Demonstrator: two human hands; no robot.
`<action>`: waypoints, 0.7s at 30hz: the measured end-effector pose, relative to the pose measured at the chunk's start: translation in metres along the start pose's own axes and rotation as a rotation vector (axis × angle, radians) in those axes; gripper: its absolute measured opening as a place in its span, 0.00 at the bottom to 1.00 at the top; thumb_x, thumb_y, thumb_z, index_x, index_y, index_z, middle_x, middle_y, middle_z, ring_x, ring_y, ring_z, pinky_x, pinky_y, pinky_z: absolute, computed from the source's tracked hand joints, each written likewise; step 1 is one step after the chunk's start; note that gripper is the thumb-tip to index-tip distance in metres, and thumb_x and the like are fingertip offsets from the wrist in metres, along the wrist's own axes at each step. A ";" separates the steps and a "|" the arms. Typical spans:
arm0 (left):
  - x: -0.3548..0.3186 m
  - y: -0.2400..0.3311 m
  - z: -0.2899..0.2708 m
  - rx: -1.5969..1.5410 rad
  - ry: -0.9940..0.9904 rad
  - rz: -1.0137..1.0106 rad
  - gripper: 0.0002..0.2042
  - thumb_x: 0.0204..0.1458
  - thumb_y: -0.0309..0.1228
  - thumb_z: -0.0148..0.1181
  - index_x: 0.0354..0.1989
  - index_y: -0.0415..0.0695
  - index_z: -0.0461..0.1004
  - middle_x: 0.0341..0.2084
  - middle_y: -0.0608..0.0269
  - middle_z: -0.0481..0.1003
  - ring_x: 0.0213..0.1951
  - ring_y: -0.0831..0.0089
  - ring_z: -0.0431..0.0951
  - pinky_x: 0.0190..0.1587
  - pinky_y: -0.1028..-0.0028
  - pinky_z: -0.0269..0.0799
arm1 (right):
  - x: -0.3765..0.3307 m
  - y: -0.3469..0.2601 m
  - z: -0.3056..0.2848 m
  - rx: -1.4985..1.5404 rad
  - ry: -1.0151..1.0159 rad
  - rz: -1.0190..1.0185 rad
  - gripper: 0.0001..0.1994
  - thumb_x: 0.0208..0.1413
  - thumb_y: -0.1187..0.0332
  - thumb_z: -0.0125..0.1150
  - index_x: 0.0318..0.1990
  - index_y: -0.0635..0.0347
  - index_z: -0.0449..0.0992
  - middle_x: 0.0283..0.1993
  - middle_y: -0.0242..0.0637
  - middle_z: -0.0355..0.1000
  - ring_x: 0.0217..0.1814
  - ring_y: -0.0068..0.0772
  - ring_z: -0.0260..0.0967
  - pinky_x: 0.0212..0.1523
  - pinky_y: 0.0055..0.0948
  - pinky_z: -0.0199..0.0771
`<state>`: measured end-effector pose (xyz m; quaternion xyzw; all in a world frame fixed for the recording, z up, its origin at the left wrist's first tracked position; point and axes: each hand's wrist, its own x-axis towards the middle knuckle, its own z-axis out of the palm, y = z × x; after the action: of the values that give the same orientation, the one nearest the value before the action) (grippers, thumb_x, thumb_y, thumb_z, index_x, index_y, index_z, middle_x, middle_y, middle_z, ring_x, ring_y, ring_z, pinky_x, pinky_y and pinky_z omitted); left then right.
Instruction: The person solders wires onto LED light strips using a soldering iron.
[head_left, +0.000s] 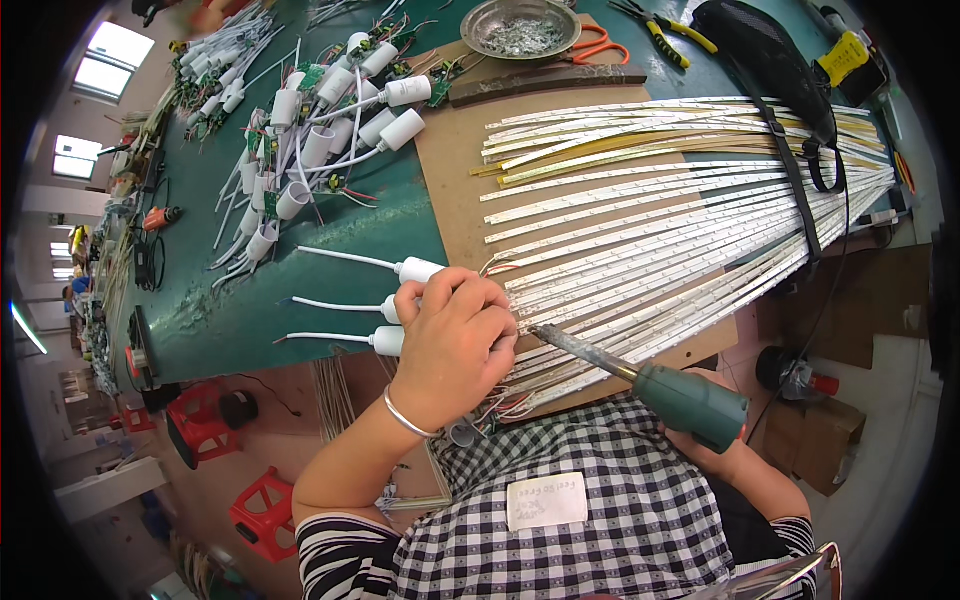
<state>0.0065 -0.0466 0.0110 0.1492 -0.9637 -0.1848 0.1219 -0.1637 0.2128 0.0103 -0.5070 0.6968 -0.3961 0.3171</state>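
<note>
My left hand (pixel 455 335) is closed over the near ends of the LED strips (pixel 640 290), fingers bent and pressed together; whatever they pinch is hidden beneath them. My right hand (pixel 715 455) grips a soldering iron (pixel 690 405) by its green handle, partly behind it. The iron's tip reaches the strip ends just right of my left fingers. Beside my left hand lie three white cylindrical lamp caps with white cords, among them an upper cap (pixel 417 270) and a lower one (pixel 387 341). Thin red and white wires show near the strip ends.
A brown board (pixel 455 150) lies under the strips on the green table (pixel 390 215). Lamp caps with circuit boards (pixel 318 145) heap up at left. At the back are a metal bowl (pixel 520 53), orange scissors (pixel 622 50), pliers (pixel 668 48) and a black mesh bag (pixel 770 50). Red stools (pixel 265 515) stand below.
</note>
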 end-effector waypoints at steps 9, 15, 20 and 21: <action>0.000 -0.001 0.000 0.001 -0.005 0.011 0.06 0.36 0.28 0.63 0.23 0.51 0.73 0.36 0.74 0.71 0.48 0.66 0.66 0.48 0.60 0.49 | -0.001 0.004 0.001 -0.106 -0.022 0.002 0.24 0.42 0.67 0.69 0.49 0.63 0.72 0.44 0.40 0.74 0.45 0.37 0.74 0.49 0.30 0.73; 0.000 -0.002 0.001 0.006 0.000 0.011 0.06 0.36 0.28 0.63 0.23 0.51 0.73 0.36 0.73 0.71 0.47 0.66 0.66 0.48 0.60 0.49 | 0.000 0.003 0.000 -0.069 -0.061 0.045 0.25 0.44 0.66 0.69 0.51 0.63 0.71 0.45 0.40 0.74 0.46 0.35 0.74 0.49 0.30 0.73; 0.001 0.000 -0.001 0.010 -0.016 0.002 0.05 0.36 0.28 0.63 0.23 0.51 0.73 0.36 0.73 0.71 0.48 0.66 0.66 0.48 0.60 0.49 | 0.001 -0.004 0.003 0.148 0.011 0.167 0.16 0.45 0.67 0.62 0.44 0.59 0.76 0.45 0.40 0.74 0.48 0.45 0.69 0.50 0.40 0.69; 0.002 0.000 -0.001 0.010 -0.016 0.004 0.05 0.36 0.28 0.63 0.22 0.51 0.73 0.36 0.73 0.71 0.48 0.66 0.66 0.48 0.60 0.49 | 0.002 -0.004 0.003 0.109 0.010 0.148 0.17 0.47 0.66 0.62 0.45 0.61 0.75 0.43 0.41 0.74 0.45 0.42 0.71 0.48 0.39 0.70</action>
<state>0.0055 -0.0477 0.0125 0.1465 -0.9659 -0.1807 0.1135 -0.1597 0.2098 0.0127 -0.4343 0.7111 -0.4116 0.3692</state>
